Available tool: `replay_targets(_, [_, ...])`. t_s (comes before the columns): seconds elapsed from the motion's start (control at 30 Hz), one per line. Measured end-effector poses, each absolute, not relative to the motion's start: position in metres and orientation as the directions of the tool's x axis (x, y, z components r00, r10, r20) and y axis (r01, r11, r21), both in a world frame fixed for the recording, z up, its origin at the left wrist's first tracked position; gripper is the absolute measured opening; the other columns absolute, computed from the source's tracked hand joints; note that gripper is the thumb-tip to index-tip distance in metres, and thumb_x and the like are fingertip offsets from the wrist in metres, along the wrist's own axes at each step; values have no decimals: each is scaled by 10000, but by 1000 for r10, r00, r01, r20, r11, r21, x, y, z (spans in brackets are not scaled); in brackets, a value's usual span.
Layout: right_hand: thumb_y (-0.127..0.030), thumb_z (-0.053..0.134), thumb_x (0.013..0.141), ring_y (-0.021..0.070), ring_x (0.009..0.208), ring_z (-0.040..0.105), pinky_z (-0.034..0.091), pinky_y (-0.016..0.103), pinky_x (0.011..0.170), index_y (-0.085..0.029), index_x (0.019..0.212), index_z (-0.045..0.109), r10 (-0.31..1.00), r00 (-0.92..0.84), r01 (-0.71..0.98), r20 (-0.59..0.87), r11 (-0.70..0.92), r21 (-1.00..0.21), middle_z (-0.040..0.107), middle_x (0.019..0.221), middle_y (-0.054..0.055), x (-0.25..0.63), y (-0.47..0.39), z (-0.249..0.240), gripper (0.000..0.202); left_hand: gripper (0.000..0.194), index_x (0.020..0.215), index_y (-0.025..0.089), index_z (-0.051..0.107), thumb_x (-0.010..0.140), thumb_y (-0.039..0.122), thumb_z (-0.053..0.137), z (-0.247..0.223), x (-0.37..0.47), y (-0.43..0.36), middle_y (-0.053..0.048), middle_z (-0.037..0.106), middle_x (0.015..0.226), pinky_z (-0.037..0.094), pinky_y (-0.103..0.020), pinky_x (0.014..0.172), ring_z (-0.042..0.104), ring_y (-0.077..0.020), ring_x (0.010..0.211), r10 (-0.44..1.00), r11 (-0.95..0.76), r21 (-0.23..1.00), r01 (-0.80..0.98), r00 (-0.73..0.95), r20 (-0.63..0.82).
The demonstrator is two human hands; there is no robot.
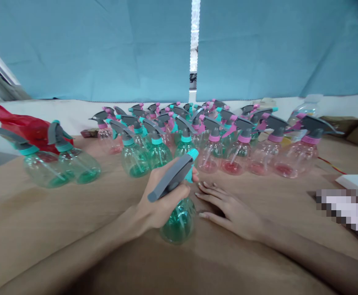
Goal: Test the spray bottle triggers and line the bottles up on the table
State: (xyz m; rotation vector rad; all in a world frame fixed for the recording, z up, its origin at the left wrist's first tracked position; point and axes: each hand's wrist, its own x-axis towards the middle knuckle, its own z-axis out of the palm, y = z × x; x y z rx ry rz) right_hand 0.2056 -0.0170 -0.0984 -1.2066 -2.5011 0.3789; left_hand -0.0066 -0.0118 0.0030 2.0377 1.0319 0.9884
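Observation:
My left hand (163, 200) is wrapped round the neck of a green spray bottle (180, 225), which stands close to me at the middle of the table. The bottle has a grey and turquoise trigger head tilted up to the right, and its neck is hidden behind my fingers. Just right of it, my right hand (228, 209) lies flat on the tabletop, fingers stretched out and apart, holding nothing. Behind both hands stand rows of spray bottles, green ones (160, 155) with turquoise collars and pink ones (208, 159) with pink collars.
Two more green spray bottles (78, 166) stand at the left before a red plastic bag (28, 127). At the right are a blurred-out flat object (347, 213), a white box (357, 182) and a large clear bottle (309, 108). Blue sheeting (105, 49) covers the wall behind the brown table (105, 217).

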Motion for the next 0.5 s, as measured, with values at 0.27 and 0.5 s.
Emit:
replay_targets(0.27, [-569,367,916,217,1393,257,245,462,1139,-188,1361,466,792,-585,708,176,604,-365,353,1483,54,206,-17,-98,594,132,852,242,572,757,212,487,4,-7,-15,11,605,793,428,-294,615,567,-178,697,849,-472,823,317,415,327])
replay_targets(0.5, [-546,400,912,230,1383,281,257,475,1134,-164,1364,458,794,-575,704,199,604,-374,366,1475,79,206,-17,-100,594,308,1064,288,570,770,216,513,-2,2,-20,32,605,752,484,-301,622,586,-179,671,889,-452,798,399,271,369])
